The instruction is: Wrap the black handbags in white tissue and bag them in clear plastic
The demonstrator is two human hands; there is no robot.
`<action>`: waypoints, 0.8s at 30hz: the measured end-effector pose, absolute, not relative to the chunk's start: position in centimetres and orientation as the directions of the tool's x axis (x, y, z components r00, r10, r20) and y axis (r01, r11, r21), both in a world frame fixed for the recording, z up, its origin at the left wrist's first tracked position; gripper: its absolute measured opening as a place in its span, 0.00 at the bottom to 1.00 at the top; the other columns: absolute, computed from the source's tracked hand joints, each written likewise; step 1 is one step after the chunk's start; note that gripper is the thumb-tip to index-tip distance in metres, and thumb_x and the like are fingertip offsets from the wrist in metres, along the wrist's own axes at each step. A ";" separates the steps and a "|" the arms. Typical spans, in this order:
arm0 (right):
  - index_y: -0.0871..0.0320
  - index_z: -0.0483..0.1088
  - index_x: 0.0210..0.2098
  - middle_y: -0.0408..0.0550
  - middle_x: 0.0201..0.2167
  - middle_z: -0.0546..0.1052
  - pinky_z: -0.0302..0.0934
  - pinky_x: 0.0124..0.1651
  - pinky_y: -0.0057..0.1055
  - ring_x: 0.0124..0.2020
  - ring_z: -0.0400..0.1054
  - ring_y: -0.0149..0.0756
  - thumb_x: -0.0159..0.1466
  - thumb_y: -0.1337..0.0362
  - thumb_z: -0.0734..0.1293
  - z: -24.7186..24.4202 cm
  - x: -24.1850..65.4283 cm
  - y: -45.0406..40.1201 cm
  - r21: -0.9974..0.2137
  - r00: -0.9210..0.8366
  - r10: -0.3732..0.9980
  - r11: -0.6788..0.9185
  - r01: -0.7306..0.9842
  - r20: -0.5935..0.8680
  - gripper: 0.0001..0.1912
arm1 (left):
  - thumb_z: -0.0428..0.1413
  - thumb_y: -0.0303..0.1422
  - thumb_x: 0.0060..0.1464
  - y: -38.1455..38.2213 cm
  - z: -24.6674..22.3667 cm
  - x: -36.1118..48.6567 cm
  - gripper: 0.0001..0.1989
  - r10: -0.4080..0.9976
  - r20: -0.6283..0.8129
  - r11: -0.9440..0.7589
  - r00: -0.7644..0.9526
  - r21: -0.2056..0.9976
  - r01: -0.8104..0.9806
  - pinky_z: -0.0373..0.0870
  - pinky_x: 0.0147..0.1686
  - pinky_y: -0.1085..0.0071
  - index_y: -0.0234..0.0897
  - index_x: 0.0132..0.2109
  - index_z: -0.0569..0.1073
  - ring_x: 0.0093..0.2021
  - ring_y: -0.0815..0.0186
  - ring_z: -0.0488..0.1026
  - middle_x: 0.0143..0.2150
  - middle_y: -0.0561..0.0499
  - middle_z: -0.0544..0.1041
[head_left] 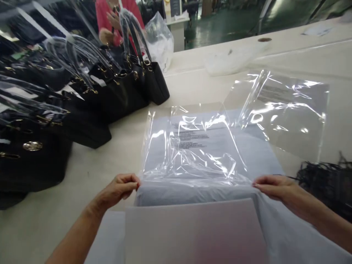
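A clear plastic bag [192, 146] with printed text lies over pale tissue paper [258, 154], its near opening around a tissue-wrapped bundle [192, 194]. My left hand [125, 187] pinches the left corner of the opening. At the right corner, my right hand [271, 187] holds the plastic edge between thumb and fingers. A pale flat board [189, 231] stands in front of the bundle, nearest to me. What is inside the tissue is hidden.
Black handbags [121, 95] with plastic-wrapped handles line the left. More clear plastic [291, 113] lies at the right, beyond a dark stringy pile [327, 187]. A person in red [134, 11] is across the table [192, 84], near a plastic bag [161, 40].
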State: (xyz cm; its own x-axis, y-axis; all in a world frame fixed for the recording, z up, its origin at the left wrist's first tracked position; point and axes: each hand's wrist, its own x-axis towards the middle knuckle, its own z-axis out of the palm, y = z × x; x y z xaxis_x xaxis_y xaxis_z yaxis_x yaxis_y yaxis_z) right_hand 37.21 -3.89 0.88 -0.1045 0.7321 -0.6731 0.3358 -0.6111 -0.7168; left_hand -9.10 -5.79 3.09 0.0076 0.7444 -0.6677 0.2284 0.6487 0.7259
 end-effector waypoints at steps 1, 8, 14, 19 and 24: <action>0.57 0.71 0.22 0.42 0.17 0.67 0.49 0.19 0.25 0.18 0.55 0.26 0.42 0.48 0.72 1.1 37.3 -3.4 -0.707 -0.167 0.696 -0.634 0.315 -0.698 0.19 | 0.63 0.40 0.35 -5.4 3.1 -9.2 0.13 0.722 -0.690 0.670 0.053 0.715 0.200 0.45 0.13 0.79 0.35 0.24 0.73 0.14 0.77 0.52 0.16 0.57 0.64; 0.58 0.66 0.22 0.41 0.17 0.61 0.50 0.25 0.27 0.21 0.52 0.28 0.55 0.48 0.63 2.8 37.5 -3.1 -0.741 -0.411 0.621 -0.611 0.279 -0.667 0.19 | 0.62 0.51 0.39 -5.6 4.5 -9.9 0.21 0.699 -0.586 0.619 0.410 0.783 0.063 0.66 0.28 0.69 0.36 0.28 0.74 0.27 0.64 0.67 0.25 0.48 0.70; 0.56 0.66 0.25 0.43 0.21 0.64 0.50 0.25 0.27 0.24 0.55 0.31 0.43 0.41 0.70 4.2 36.5 -4.4 -0.743 -0.296 0.691 -0.540 0.395 -0.659 0.25 | 0.70 0.39 0.29 -8.0 6.3 -9.0 0.27 0.704 -0.600 0.571 0.381 0.796 0.200 0.64 0.36 0.71 0.39 0.37 0.68 0.36 0.64 0.66 0.34 0.51 0.69; 0.55 0.63 0.28 0.40 0.20 0.62 0.51 0.23 0.27 0.23 0.55 0.31 0.40 0.40 0.71 3.1 36.2 -5.5 -0.738 -0.194 0.777 -0.442 0.510 -0.599 0.28 | 0.67 0.34 0.32 -9.6 5.2 -6.3 0.22 0.841 -0.540 0.504 0.022 0.798 0.330 0.60 0.29 0.75 0.38 0.31 0.61 0.30 0.71 0.60 0.28 0.58 0.62; 0.55 0.61 0.28 0.38 0.19 0.64 0.53 0.24 0.28 0.21 0.57 0.30 0.39 0.44 0.73 3.0 35.4 -5.8 -0.609 -0.095 0.833 -0.315 0.728 -0.544 0.28 | 0.66 0.40 0.32 -9.8 4.8 -5.0 0.22 0.880 -0.453 0.464 -0.141 0.759 0.457 0.56 0.25 0.75 0.38 0.28 0.61 0.26 0.71 0.57 0.24 0.59 0.60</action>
